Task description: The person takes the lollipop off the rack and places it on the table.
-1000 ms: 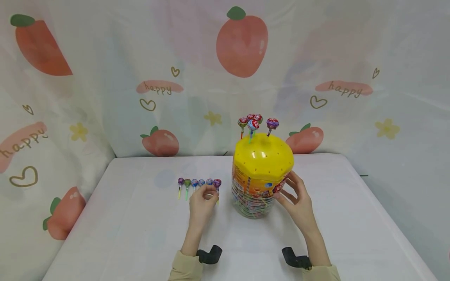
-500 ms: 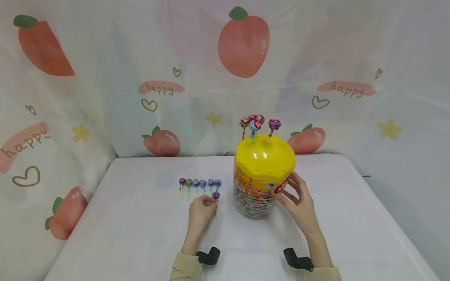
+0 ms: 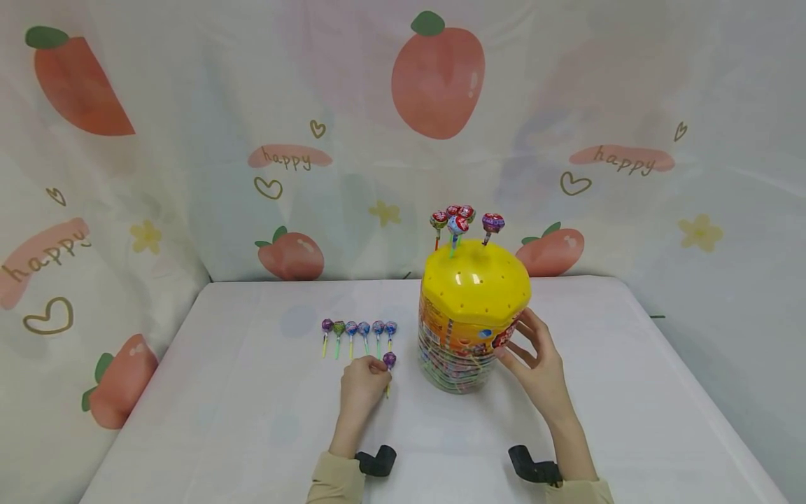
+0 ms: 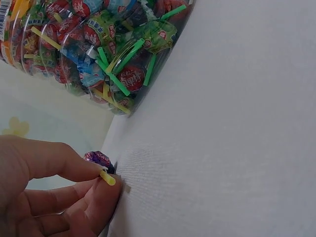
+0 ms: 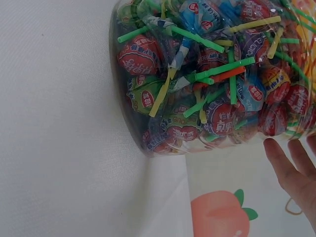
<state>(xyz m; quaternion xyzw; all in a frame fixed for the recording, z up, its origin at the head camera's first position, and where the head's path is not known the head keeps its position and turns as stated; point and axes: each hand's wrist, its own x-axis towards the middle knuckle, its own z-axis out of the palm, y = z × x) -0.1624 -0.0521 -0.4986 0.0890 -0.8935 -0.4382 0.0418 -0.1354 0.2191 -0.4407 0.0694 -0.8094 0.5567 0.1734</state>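
My left hand (image 3: 363,385) pinches a purple-wrapped lollipop (image 3: 390,360) by its yellow stick. In the left wrist view that lollipop (image 4: 100,160) sits between thumb and fingers, low over the white table. A row of several lollipops (image 3: 352,329) lies just beyond this hand. Upright to the right stands a clear ribbed candy jar (image 3: 453,371) full of lollipops, with a yellow lid (image 3: 475,280) pierced by small holes. Several lollipops (image 3: 457,224) stick up from the lid. My right hand (image 3: 538,367) rests its spread fingertips and thumb against the jar's right side; its fingers (image 5: 281,165) look fairly straight.
A white cloth (image 3: 252,420) covers the table. Behind it and at the sides hang pale fabric walls printed with peaches (image 3: 437,84). Dark curved wrist mounts (image 3: 378,462) stick out from both wrists.
My left hand has drawn the purple lollipop out from the right end of the row, toward me. My right hand and the jar stay together; the view has shifted slightly.
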